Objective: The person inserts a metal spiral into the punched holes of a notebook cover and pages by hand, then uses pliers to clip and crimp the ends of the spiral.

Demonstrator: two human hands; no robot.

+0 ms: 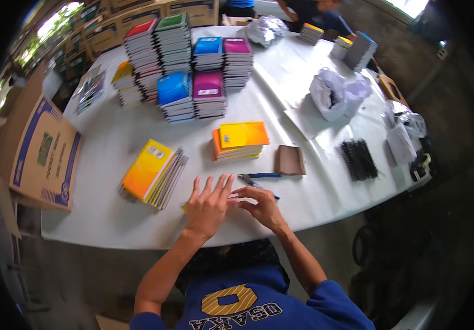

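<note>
My left hand lies flat with its fingers stretched out, over what looks like a yellow notebook near the table's front edge; only a corner shows. Close beside it, my right hand has thumb and fingers bent together at a small pale edge, and what they pinch is hidden. Just beyond the right hand lie blue-handled pliers. A stack of yellow-orange spiral notebooks sits to the left. Farther off is another pile of yellow-orange notebooks, with a brown open block to its right.
Tall stacks of colored spiral notebooks stand at the back left of the white table. A cardboard box is at the left edge. Rightward are black binding coils and a white plastic bag. A person is across the table.
</note>
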